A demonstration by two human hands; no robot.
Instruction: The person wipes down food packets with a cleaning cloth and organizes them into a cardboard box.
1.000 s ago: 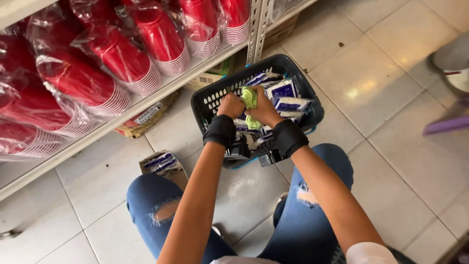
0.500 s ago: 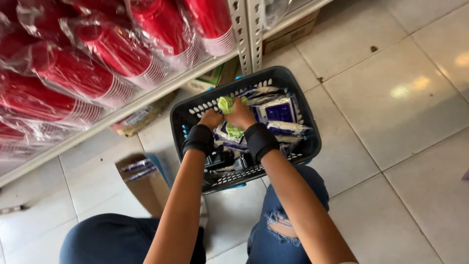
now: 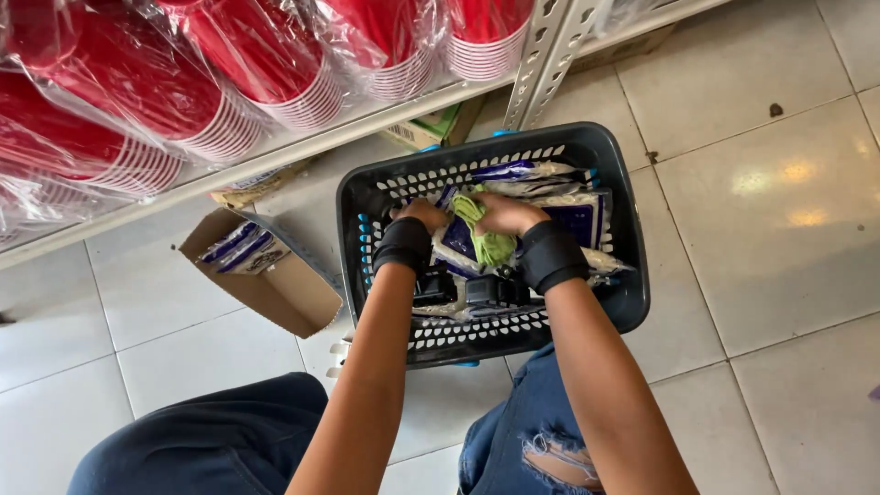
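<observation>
A black plastic shopping basket (image 3: pixel 632 275) rests against my knees, filled with several blue-and-white plastic packets (image 3: pixel 573 220). Both hands reach into it, each wrist in a black band. My right hand (image 3: pixel 504 213) is shut on a bunched light-green cloth (image 3: pixel 489 240) that hangs down over the packets. My left hand (image 3: pixel 420 213) lies curled among the packets at the basket's left side, just beside the cloth; what its fingers grip is hidden.
An open cardboard box (image 3: pixel 275 284) with a few blue packets lies on the tiled floor (image 3: pixel 779 183) to the left. A metal shelf (image 3: pixel 302 142) above holds wrapped stacks of red cups (image 3: pixel 229 82). A perforated metal upright (image 3: pixel 541 64) stands behind the basket.
The view has shifted so the basket sits more central and nearer. Both hands stay in the basket; the green cloth now hangs lower, over the packets.
</observation>
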